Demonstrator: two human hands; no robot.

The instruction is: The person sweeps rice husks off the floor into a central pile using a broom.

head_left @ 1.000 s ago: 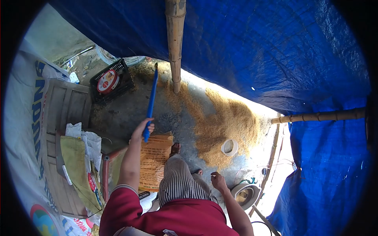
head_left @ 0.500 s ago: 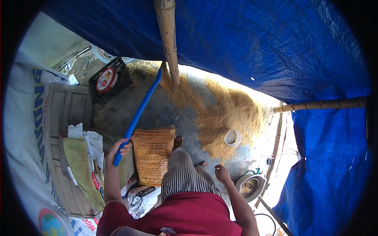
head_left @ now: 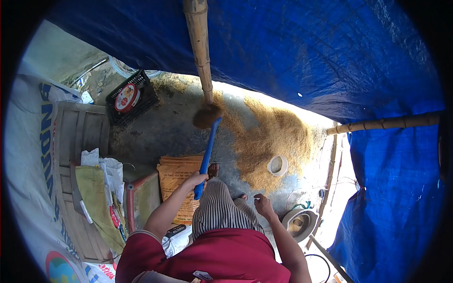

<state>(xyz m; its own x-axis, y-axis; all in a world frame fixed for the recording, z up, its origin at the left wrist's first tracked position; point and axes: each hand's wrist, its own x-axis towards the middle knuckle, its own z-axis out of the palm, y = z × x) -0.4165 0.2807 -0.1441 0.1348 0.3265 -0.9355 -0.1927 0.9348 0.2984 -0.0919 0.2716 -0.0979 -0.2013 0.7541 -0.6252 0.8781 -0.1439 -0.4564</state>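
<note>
My left hand (head_left: 199, 179) is wrapped round the lower end of a long blue handle (head_left: 207, 153). At the handle's far end a dark brown, blurred head (head_left: 206, 116) is near the foot of a bamboo pole (head_left: 200, 47). Beyond my feet, golden grain (head_left: 264, 137) lies spread on the grey floor. My right hand (head_left: 263, 203) hangs to the right of my striped trousers, fingers curled; whether it holds anything is too small to tell. A round white container (head_left: 277, 166) sits in the grain.
Orange sacks (head_left: 177, 188) lie left of my legs. A black crate (head_left: 132, 96) stands farther left. At the right is a round basin (head_left: 300, 223) near a bamboo pole on the floor. A blue tarp (head_left: 306, 52) hangs ahead, and a green sack (head_left: 94, 200) lies left.
My left hand has moved right with the blue handle, and the brown head now shows beside the grain. My right hand has shifted slightly left and up.
</note>
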